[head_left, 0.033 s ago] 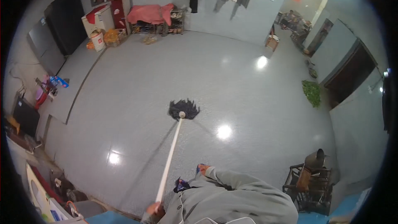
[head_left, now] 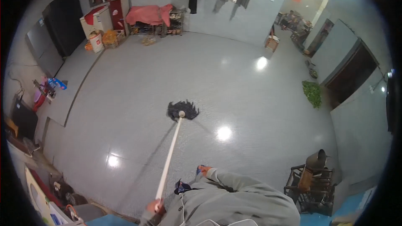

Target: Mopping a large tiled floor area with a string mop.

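My left hand is closed around the upper part of a pale mop handle at the lower edge. From there the handle slants away to a dark, stringy mop head, which lies spread on the grey floor. A round, light socket joins the handle to the strands. To the right of the handle are my grey-clad legs and my feet in dark blue footwear. My right hand does not show.
A dark metal-framed stand holds a scoop-like metal container at the lower right. Green leaves lie by the right wall. At the back are a pink-covered rack and a white bucket. A small wooden stool-like box stands farther right.
The whole view has shifted slightly, so the room appears a little farther left. My left hand sits slightly higher in the picture, still around the mop handle.
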